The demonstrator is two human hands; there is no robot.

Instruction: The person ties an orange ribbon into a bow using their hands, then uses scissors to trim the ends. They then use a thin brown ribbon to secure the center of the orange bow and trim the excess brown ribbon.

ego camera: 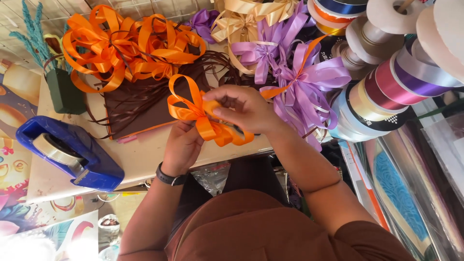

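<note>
1. A person at a cluttered craft bench [145, 159] holds a half-formed bow of glossy orange satin ribbon [203, 116] at the centre of the view, raised just above the bench edge so the loops hang free
2. The left hand [181, 145], at 6 o'clock from the bow and wearing a dark wristband, is closed from below around the bow's gathered middle, apparently pinching the folds together so they do not spring apart
3. The right hand [241, 106], at 3 o'clock from the bow, is curled over its top with fingertips pressing on the ribbon; whether it grips a tail or only steadies a loop cannot be told
4. Finished orange ribbon bows [125, 46] lie heaped at 11 o'clock on a flat dark brown sheet [145, 106], kept clear of the working spot
5. Lilac ribbon bows [299, 72] sit at 2 o'clock, with stacked spools of coloured ribbon [386, 87] beyond at 3 o'clock, within arm's reach
6. A blue tape dispenser [72, 152] rests at 8 o'clock, near the left hand
</note>
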